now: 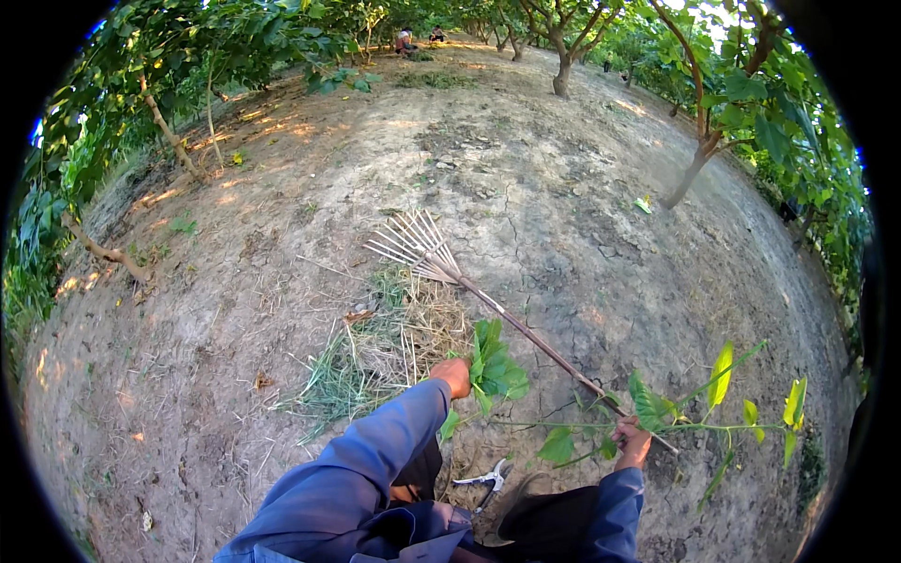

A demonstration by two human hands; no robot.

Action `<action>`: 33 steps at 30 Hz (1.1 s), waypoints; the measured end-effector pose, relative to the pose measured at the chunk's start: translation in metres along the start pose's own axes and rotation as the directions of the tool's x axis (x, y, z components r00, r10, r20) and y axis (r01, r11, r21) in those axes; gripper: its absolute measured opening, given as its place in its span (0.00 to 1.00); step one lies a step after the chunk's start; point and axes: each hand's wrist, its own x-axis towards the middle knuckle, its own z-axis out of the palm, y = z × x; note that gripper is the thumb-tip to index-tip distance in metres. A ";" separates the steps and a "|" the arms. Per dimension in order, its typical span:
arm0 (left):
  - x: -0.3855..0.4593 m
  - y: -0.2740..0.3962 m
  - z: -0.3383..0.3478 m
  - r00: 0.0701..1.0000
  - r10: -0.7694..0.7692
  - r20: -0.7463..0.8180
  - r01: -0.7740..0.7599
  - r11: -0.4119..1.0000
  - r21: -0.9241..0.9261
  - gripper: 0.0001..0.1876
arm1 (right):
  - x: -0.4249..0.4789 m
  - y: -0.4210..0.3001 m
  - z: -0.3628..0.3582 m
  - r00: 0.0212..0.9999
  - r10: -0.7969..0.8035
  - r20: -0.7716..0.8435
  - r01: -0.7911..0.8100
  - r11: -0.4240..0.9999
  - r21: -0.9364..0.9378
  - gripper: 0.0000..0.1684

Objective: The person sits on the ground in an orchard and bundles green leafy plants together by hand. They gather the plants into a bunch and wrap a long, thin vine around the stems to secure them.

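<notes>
My left hand (452, 377) is closed around a bunch of broad green leaves (498, 362), in front of a heap of cut grass and straw. To the right, my right hand (631, 443) grips a thin leafy branch (711, 426) whose leaves are partly yellow. A fan rake (517, 324) lies slantwise on the ground, its tines pointing away from me. Its handle passes right at my right hand; whether the fingers also hold it cannot be seen. Between my feet a pair of pruning shears (490, 480) rests on the soil.
The heap of dry and green grass (373, 359) lies left of the rake handle. Cracked bare soil (591, 281) stretches ahead between trees. One tree trunk (686, 172) leans at the right, another trunk (165, 130) at the left. Two people (406, 42) crouch far off.
</notes>
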 end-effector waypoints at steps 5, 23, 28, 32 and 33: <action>-0.006 0.009 -0.007 1.000 -0.029 0.011 0.029 1.000 -0.008 0.16 | -0.003 0.002 -0.001 0.999 -0.014 -0.041 0.014 1.000 -0.001 0.07; -0.008 0.004 -0.007 0.999 -0.030 -0.017 0.030 1.000 -0.009 0.15 | -0.008 -0.001 0.000 0.998 -0.014 -0.056 0.013 1.000 -0.013 0.06; -0.009 0.008 -0.010 0.999 -0.039 0.008 0.039 0.999 -0.001 0.16 | -0.009 -0.004 0.002 0.999 -0.002 -0.040 0.001 1.000 -0.013 0.07; -0.010 0.010 -0.010 1.000 -0.023 0.007 0.023 1.000 0.005 0.16 | -0.009 -0.004 0.002 0.999 0.005 -0.041 -0.005 1.000 -0.001 0.07; -0.009 0.010 -0.010 1.000 -0.024 0.012 0.024 1.000 0.008 0.16 | -0.008 -0.004 0.002 0.999 0.013 -0.040 -0.013 1.000 -0.006 0.07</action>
